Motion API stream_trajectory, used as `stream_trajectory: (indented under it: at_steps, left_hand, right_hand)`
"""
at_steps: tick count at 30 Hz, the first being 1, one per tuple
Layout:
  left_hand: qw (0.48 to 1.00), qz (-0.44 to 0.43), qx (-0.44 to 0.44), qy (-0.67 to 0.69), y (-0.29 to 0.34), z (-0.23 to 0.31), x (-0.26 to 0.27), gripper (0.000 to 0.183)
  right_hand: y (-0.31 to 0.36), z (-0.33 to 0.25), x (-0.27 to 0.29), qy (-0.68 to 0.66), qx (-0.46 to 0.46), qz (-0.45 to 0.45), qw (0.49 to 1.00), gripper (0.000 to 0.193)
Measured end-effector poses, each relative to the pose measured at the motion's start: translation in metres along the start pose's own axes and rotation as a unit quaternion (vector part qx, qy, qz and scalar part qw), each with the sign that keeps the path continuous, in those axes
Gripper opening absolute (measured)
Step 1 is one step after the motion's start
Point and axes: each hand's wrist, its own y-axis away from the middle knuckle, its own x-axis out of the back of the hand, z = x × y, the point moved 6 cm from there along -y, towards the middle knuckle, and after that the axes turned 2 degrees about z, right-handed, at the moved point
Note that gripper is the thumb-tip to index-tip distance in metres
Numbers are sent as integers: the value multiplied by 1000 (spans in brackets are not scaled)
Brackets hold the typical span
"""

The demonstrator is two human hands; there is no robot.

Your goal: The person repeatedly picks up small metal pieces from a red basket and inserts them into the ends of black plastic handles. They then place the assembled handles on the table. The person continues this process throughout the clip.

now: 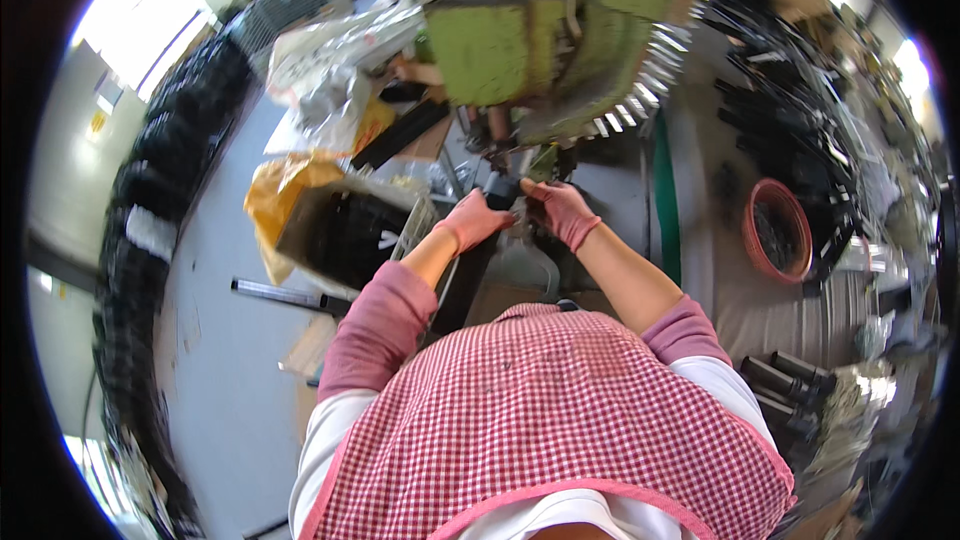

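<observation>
Under the head of a green machine [490,55], a short dark tube-like piece [502,190] is between my two hands. My left hand [474,221], in a pink glove, is closed around the left side of this piece. My right hand [562,210], also gloved in pink, has its thumb and fingers closed at the right end of the piece. The fingertips are partly hidden, and the exact shape of the piece is too small to tell. Just above it, the machine's metal tooling [500,128] comes down close to my fingers.
Left of my hands stands an open box [318,240] with dark parts and yellow wrapping. A long dark bar [402,135] and crumpled plastic bags [335,60] lie behind it. At right, a red basket [776,230] sits near piled black parts [790,130].
</observation>
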Motion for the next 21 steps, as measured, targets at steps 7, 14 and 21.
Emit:
stream_trajectory:
  at_steps: [7,14,21]
  left_hand:
    - [973,-108,-80,189,32,50,10,30]
    - [906,-288,-9,309,85,48,-59,37]
    - [843,-270,-9,465,65,108,-109,33]
  right_hand:
    - [26,-19,-45,-221,77,-95,968,21]
    - [89,-110,57,-301,254,25,919,29]
    - [182,-278,221,-313,419,87,848,30]
